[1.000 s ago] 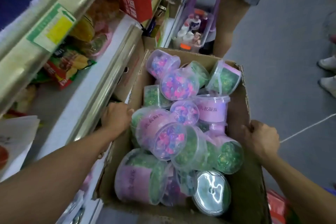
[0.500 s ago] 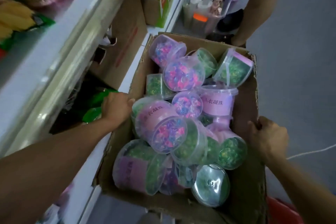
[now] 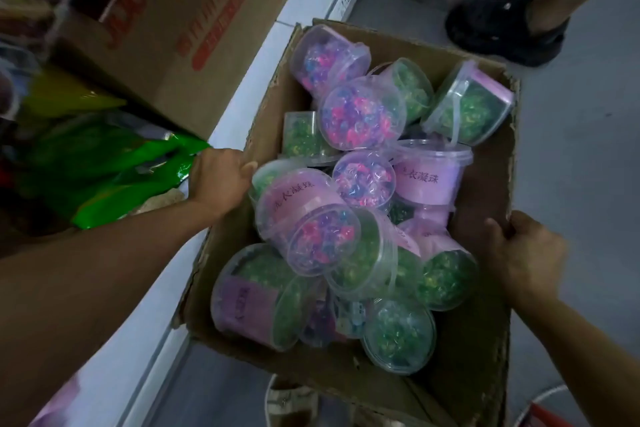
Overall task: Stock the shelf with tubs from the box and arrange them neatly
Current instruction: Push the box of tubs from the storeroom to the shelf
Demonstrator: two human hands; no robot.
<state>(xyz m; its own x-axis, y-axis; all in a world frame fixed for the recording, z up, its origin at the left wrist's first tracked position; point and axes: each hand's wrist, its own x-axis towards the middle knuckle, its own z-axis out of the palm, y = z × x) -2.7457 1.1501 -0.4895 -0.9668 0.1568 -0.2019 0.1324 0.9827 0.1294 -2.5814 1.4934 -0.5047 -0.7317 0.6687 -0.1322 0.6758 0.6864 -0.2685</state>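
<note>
Quick count: one open cardboard box (image 3: 485, 184) crammed with clear tubs, roughly fourteen that I can make out, though the ones buried at the bottom are hard to separate. About five are pink-and-blue bead tubs (image 3: 362, 113), mostly toward 12 o'clock and the middle, and about nine are green bead tubs (image 3: 398, 334), spread from 1 round to 7 o'clock. Two hands, left hand (image 3: 218, 180) at 9 o'clock, right hand (image 3: 526, 253) at 3. One printed carton (image 3: 194, 28) at 11 o'clock.

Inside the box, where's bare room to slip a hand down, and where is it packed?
Bare cardboard shows inside the box along its right wall, beside the right hand, and in the near right corner past the green-lidded tub. From the left hand across the middle, tubs lie heaped and touching.
</note>
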